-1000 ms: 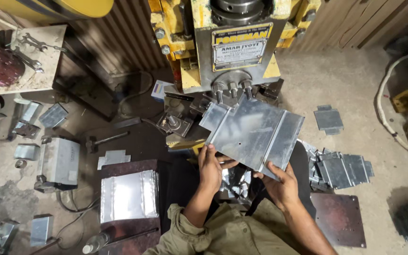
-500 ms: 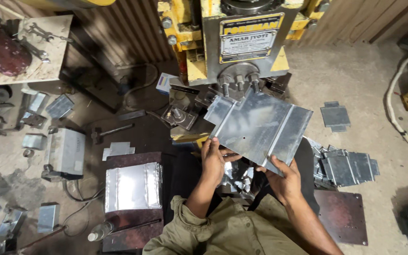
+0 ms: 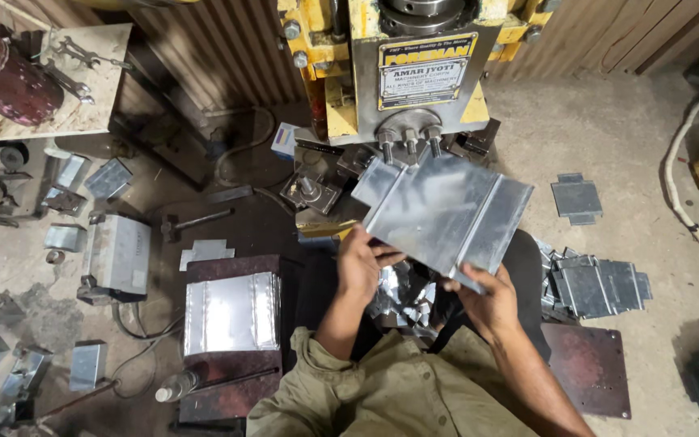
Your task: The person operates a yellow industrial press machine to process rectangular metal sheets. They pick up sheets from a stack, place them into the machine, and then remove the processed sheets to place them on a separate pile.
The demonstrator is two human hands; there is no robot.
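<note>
Workshop floor [image 3: 633, 137] before a yellow press [image 3: 414, 73]: the left hand [image 3: 362, 263] and right hand [image 3: 487, 299] each grip the near edge of a ribbed metal sheet [image 3: 446, 212], now lifted closer to the press than a second ago, its far edge just below the bolts. A stack of sheets [image 3: 230, 311] lies left; bent pieces [image 3: 596, 285] right; scrap clutters the die.

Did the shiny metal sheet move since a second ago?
Yes, a little. The metal sheet in the left hand and right hand has shifted up, closer to the bolts of the yellow press.
</note>
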